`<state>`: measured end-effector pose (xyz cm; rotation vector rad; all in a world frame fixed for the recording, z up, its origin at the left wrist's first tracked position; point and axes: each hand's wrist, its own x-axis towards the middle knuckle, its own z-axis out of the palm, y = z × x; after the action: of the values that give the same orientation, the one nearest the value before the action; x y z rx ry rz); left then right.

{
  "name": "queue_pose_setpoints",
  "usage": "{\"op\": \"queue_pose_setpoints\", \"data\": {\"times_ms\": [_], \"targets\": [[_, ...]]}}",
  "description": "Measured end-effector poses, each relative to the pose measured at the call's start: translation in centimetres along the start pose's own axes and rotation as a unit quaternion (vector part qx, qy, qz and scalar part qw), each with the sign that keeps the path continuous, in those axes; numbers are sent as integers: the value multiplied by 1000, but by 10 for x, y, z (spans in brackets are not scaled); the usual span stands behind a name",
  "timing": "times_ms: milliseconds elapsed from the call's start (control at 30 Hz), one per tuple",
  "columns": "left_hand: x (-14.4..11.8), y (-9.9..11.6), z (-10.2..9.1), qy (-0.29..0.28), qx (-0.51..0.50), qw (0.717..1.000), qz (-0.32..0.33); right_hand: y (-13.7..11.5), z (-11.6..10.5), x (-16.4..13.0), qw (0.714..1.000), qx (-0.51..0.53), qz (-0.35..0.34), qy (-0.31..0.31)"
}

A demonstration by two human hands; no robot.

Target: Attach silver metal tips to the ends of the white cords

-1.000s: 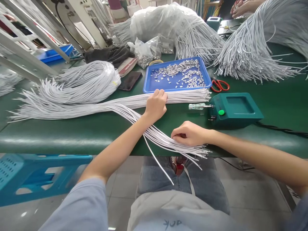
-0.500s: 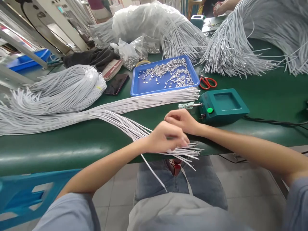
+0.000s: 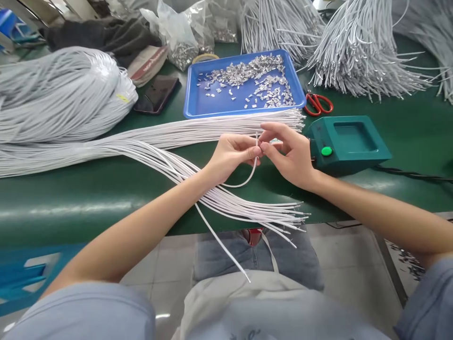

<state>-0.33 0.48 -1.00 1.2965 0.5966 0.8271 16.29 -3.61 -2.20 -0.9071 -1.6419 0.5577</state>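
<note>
Wire partly hidden by left hand

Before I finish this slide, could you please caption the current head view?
Left hand pinching a white wire, right hand alongside, near a blue tray.

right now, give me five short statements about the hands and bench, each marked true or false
1. The left hand holds a bent white wire. True.
2. Red-handled scissors lie beside the blue tray. True.
3. The phone lies in the blue tray. False: the phone lies outside, left of it.
4. The green device stands beside the right hand. True.
5. The device's button is red. False: the button is green.
</note>
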Motion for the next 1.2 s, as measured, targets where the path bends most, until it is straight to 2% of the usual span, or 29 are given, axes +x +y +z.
{"op": "queue_pose_setpoints", "data": {"times_ms": [267, 567, 767, 933, 1200], "targets": [[0, -2, 0, -25, -16, 1000, 3, -6, 0, 1, 999, 29, 18, 3], [-1, -1, 1, -12, 2, 1000, -5, -14, 0, 1, 997, 6, 70, 37], [-1, 1, 3, -32, 8, 999, -3, -13, -4, 3, 992, 57, 115, 17], [-2, 2, 4, -37, 4, 999, -16, -12, -6, 5, 991, 80, 111, 4], [-1, 2, 5, -13, 35, 999, -11, -13, -6, 4, 994, 23, 108, 18]]}}
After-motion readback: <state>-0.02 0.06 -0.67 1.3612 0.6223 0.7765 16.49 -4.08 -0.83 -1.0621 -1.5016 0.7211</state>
